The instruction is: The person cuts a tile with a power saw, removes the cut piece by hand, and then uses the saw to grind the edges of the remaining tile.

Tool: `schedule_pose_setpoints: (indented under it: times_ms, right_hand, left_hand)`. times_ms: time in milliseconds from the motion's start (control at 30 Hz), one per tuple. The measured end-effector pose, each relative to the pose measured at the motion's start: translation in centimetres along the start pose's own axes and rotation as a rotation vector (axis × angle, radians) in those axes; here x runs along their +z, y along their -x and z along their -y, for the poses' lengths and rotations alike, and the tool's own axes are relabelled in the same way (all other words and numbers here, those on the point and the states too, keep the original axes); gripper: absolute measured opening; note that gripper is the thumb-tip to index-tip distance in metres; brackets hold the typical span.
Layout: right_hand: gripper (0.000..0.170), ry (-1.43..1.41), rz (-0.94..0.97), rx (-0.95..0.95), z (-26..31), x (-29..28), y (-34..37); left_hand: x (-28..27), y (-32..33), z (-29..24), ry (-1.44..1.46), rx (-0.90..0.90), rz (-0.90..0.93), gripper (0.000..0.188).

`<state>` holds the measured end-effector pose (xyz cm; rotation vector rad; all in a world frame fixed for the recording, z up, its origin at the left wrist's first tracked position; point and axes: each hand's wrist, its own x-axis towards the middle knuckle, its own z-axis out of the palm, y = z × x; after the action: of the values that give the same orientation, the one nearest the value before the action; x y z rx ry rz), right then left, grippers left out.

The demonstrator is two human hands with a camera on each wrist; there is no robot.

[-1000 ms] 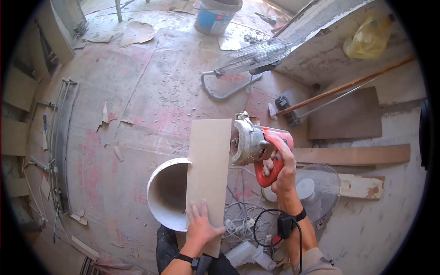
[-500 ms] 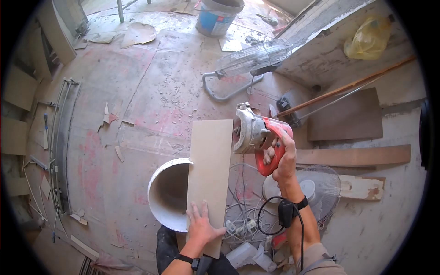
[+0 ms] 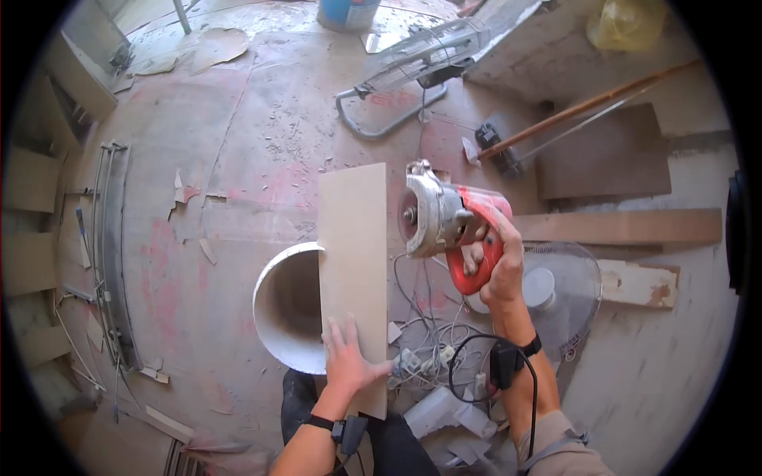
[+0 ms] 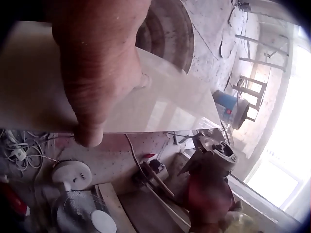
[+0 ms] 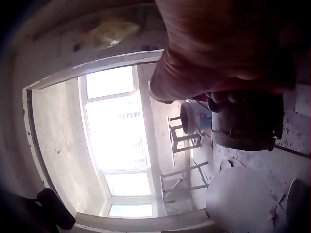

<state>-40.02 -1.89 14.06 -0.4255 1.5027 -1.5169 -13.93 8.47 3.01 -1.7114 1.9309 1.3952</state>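
A long beige tile (image 3: 353, 238) lies across the white bucket (image 3: 290, 361), its near end over the person's legs. The left hand (image 3: 348, 361) rests on the tile's near part with fingers spread; its thumb reaches past the right edge. In the left wrist view, the tile's glossy surface (image 4: 170, 109) reflects light. The right hand (image 3: 502, 266) grips the red handle of a handheld tile cutter (image 3: 432, 210). Its round blade and metal guard stand just right of the tile's far half, with a narrow gap between them in the head view.
Tangled cables (image 3: 436, 349) and a fan cage (image 3: 556, 293) lie to the right of the legs. A fan stand (image 3: 389, 131) is on the floor ahead. Metal rails (image 3: 115, 262) lie at left. Boards (image 3: 619, 226) and a wooden pole (image 3: 587, 115) are at right.
The head view has tipped, so the scene sits higher in it. The cutter has moved slightly right, away from the tile's edge. The left hand stays on the tile.
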Motion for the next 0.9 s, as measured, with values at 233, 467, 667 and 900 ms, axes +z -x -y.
schedule_pose_setpoints:
  times_ms: [233, 467, 667, 900]
  right_hand:
    - [0.046, 0.124, -0.11, 0.068, -0.9, -7.2, 11.2]
    - [0.048, 0.087, -0.184, 0.159, -2.7, -11.7, 19.1]
    - [0.046, -0.002, -0.185, 0.153, -3.5, -13.2, 23.5]
    - [0.046, -0.001, -0.23, 0.117, -4.3, -11.7, 26.3]
  left_hand:
    - [0.9, 0.3, 0.4, -0.014, 0.042, -0.086, 0.133]
    - [4.6, 4.6, 2.2, 0.039, 0.118, -0.198, 0.114]
    - [7.8, 10.2, 7.3, 0.247, 0.013, -0.238, 0.093]
    - [8.9, 12.4, 7.9, -0.099, 0.065, 0.019, 0.111]
